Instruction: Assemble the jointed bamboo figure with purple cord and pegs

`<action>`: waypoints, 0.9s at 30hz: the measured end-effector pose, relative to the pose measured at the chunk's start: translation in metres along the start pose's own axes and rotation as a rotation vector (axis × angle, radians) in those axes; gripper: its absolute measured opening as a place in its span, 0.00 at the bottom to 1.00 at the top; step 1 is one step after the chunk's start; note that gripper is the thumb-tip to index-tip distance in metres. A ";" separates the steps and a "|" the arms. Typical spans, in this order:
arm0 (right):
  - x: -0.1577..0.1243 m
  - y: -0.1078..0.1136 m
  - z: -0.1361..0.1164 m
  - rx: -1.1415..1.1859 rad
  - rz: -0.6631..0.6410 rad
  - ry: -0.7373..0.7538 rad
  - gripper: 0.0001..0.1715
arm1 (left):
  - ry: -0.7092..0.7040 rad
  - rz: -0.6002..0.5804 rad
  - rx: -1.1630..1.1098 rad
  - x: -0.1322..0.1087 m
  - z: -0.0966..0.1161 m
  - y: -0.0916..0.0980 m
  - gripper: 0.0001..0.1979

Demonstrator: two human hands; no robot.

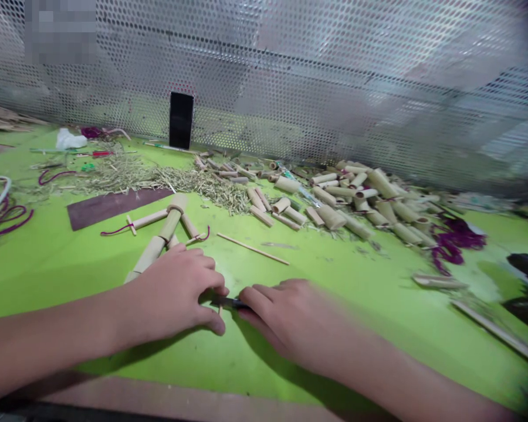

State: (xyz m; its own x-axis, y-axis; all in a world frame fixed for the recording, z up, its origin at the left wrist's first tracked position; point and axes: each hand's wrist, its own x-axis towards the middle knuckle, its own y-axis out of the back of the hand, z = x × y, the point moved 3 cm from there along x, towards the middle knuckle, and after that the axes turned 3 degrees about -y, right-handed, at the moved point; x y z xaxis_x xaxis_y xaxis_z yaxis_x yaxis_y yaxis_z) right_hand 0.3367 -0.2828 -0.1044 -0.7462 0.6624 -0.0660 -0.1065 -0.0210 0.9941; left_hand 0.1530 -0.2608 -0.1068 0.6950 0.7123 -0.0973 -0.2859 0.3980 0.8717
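My left hand [178, 290] rests on the green table [343, 281] with fingers curled, pinching a small thin piece I cannot make out at its fingertips. My right hand [290, 316] lies palm down beside it, fingers closed on a dark blade-like tool [229, 303] whose tip reaches the left fingertips. Just beyond the left hand lies an assembly of bamboo tubes [162, 234] tied with purple cord. A thin bamboo stick [251, 248] lies loose behind the hands.
A heap of cut bamboo tubes [361, 196] fills the right back. Shavings [158, 176], a dark strip [114, 206], purple cord [455, 240] and a black phone [180, 119] stand before a perforated metal wall [317, 76]. More cord [4, 217] lies left.
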 end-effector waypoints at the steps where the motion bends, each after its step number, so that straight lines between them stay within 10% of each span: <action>1: -0.001 0.000 0.000 0.000 0.004 0.006 0.08 | 0.001 -0.002 0.002 0.000 0.000 0.000 0.19; 27: 0.008 0.004 -0.005 -0.020 -0.041 0.001 0.10 | 0.007 0.041 0.005 -0.001 -0.002 0.001 0.20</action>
State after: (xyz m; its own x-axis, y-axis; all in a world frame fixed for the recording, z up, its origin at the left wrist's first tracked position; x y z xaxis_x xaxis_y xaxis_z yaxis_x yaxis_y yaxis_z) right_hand 0.3267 -0.2810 -0.1012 -0.7418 0.6621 -0.1066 -0.1497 -0.0086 0.9887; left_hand 0.1507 -0.2602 -0.1071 0.6782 0.7320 -0.0650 -0.3106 0.3657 0.8774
